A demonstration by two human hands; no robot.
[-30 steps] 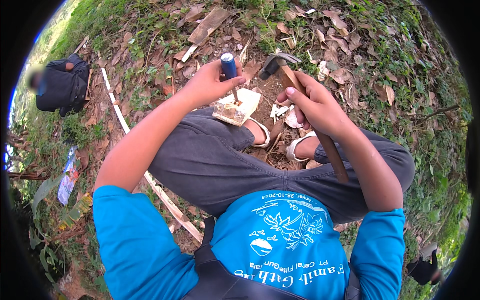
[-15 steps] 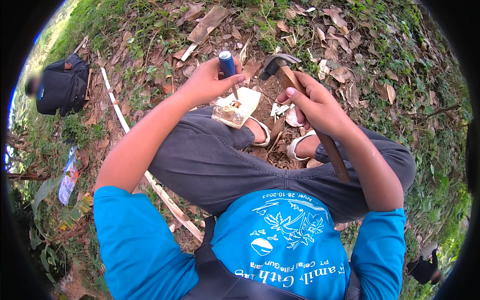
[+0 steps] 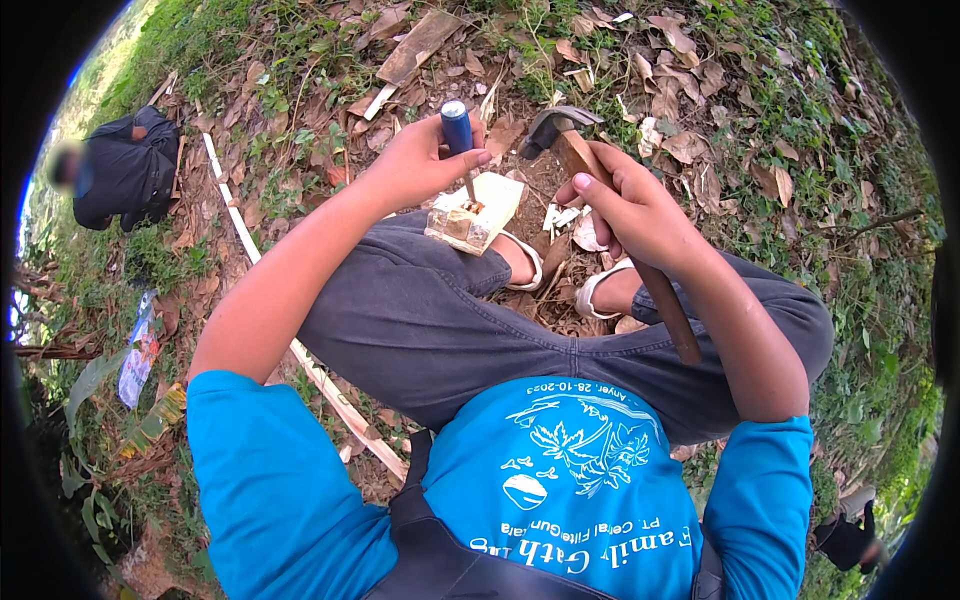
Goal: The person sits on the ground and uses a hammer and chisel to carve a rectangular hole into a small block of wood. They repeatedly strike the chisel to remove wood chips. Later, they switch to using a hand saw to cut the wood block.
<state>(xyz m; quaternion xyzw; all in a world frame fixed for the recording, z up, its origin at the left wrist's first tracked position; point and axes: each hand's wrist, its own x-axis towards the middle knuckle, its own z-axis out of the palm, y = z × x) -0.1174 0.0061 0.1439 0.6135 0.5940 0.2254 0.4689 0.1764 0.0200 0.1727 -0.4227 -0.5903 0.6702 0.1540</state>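
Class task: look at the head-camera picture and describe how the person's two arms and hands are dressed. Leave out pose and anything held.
Both upper arms wear bright blue short sleeves of a printed T-shirt, ending near the elbows. The forearms are bare. The left hand and right hand are bare too: no gloves, rings, watch or wristbands are visible.

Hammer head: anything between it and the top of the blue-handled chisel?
Nothing visible. The hammer head in the right hand sits beside the chisel gripped by the left hand, with only leaf litter behind the open gap.
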